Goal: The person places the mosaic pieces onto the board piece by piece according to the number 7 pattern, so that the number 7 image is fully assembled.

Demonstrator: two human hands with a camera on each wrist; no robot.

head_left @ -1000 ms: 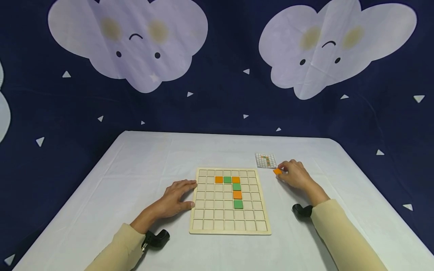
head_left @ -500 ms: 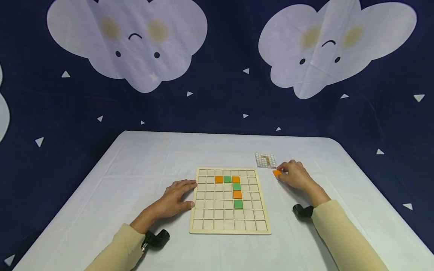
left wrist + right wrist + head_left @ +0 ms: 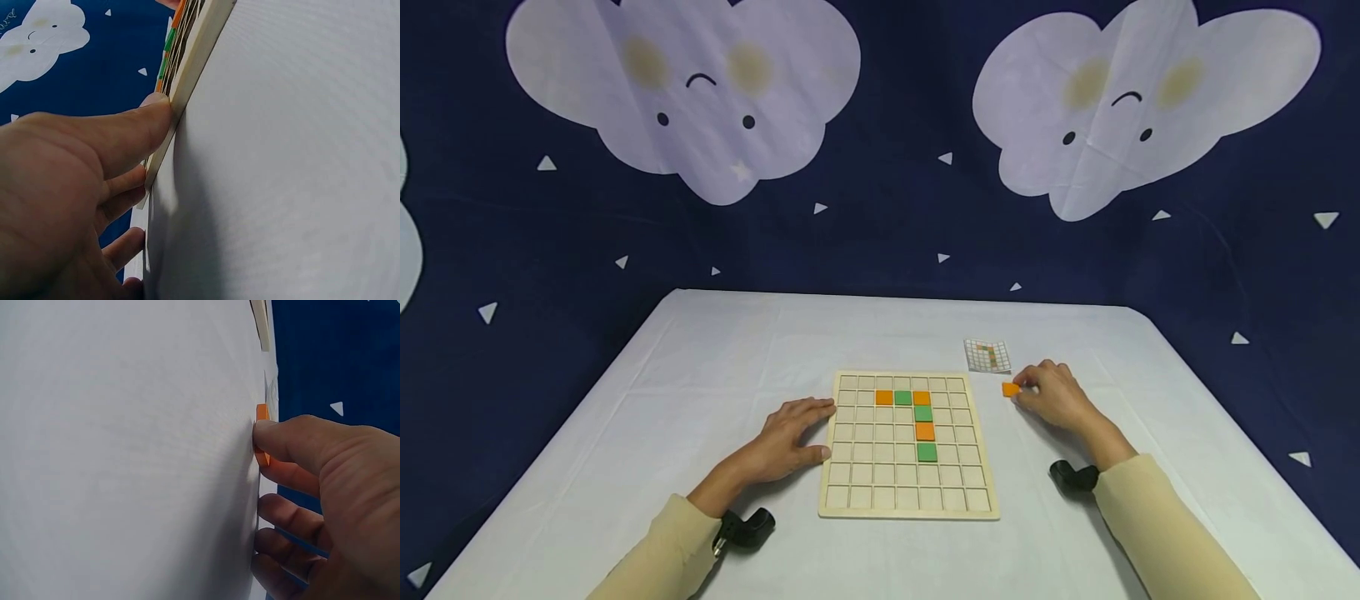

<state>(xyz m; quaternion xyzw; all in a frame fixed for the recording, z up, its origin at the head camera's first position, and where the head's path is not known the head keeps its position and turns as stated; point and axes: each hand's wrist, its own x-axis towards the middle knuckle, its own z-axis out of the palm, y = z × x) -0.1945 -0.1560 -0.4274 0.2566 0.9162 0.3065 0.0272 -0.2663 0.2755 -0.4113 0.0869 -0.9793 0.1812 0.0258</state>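
Observation:
A pale wooden grid board (image 3: 883, 498) lies on the white-covered table. Orange and green square tiles sit in its cells, three across an upper row and three more running down from the right one, such as the lowest green tile (image 3: 927, 452). My left hand (image 3: 786, 442) rests at the board's left edge, thumb and fingertips touching the rim, as the left wrist view also shows. To the right of the board, my right hand (image 3: 1056, 398) pinches an orange tile (image 3: 262, 411) between thumb and finger, close to the cloth.
A small printed pattern card (image 3: 988, 356) lies beyond the board's upper right corner, just left of my right hand. Black wrist devices (image 3: 748, 528) sit at both sleeves. A dark blue cloth (image 3: 880, 242) with clouds hangs behind the table.
My right hand has drawn slightly nearer to me with the orange tile, which has turned and now lies squarer to the board. The left hand and board have stayed put.

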